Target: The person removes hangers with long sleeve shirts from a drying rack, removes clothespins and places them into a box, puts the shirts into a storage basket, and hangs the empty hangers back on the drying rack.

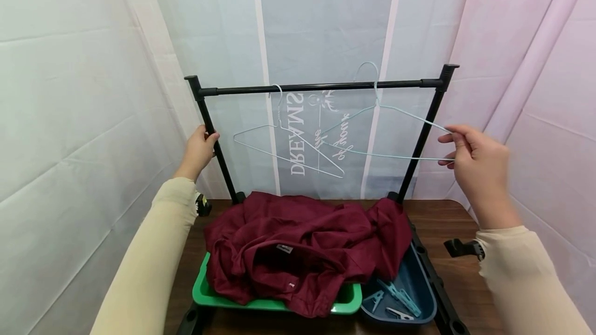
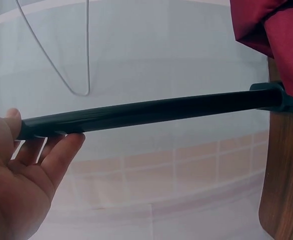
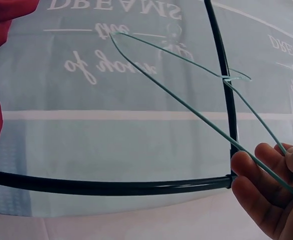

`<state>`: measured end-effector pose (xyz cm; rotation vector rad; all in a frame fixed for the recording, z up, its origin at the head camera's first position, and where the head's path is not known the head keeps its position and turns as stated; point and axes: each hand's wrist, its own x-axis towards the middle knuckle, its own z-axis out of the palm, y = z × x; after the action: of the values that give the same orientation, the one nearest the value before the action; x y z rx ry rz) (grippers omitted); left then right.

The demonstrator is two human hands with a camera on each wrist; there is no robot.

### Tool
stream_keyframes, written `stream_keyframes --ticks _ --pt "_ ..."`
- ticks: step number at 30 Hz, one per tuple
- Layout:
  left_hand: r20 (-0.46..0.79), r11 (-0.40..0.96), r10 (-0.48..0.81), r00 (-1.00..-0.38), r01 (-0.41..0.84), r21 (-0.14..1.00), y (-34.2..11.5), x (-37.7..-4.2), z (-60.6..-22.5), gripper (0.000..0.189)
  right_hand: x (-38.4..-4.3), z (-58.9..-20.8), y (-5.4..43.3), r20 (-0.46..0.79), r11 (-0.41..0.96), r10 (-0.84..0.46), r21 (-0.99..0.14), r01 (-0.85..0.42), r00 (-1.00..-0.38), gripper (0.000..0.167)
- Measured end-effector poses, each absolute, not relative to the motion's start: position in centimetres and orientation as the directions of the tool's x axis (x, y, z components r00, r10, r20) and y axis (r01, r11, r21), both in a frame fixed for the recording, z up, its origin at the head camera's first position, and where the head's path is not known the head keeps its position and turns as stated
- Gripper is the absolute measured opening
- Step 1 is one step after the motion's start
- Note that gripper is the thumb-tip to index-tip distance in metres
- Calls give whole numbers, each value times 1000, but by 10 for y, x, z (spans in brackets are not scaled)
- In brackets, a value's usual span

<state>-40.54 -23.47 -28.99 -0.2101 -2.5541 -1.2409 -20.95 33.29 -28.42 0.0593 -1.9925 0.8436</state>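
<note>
In the head view, my left hand [image 1: 196, 153] grips the left post [image 1: 222, 162] of a black clothes rack; the left wrist view shows thumb and fingers on opposite sides of this post. My right hand [image 1: 481, 172] holds a light blue-green wire hanger [image 1: 378, 105] by its right end, with the wire between thumb and fingers. The hook of that hanger arches above the rack's top bar [image 1: 321, 87]; whether it rests on the bar I cannot tell. Left of it, a white wire hanger [image 1: 279, 126] hangs from the same bar.
Dark red clothing [image 1: 326, 231] lies heaped over a green basin [image 1: 274, 304] and partly over a blue basin [image 1: 430, 296]. Blue clothespins [image 1: 402, 296] and a whitish one [image 1: 399, 314] lie in the blue basin. Curtains printed with lettering [image 1: 297, 133] hang behind the rack, above the wooden tabletop [image 1: 447, 216].
</note>
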Motion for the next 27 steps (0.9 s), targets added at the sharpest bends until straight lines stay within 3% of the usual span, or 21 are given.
stream_keyframes --ticks 17,27 --pt "317 647 20 -948 254 719 -236 -406 -292 40 -218 -307 329 758 766 252 -536 -355 -602 28" --pt "316 643 29 -948 260 720 -236 -404 -293 38 -218 -320 329 684 725 233 -596 -344 -691 30"
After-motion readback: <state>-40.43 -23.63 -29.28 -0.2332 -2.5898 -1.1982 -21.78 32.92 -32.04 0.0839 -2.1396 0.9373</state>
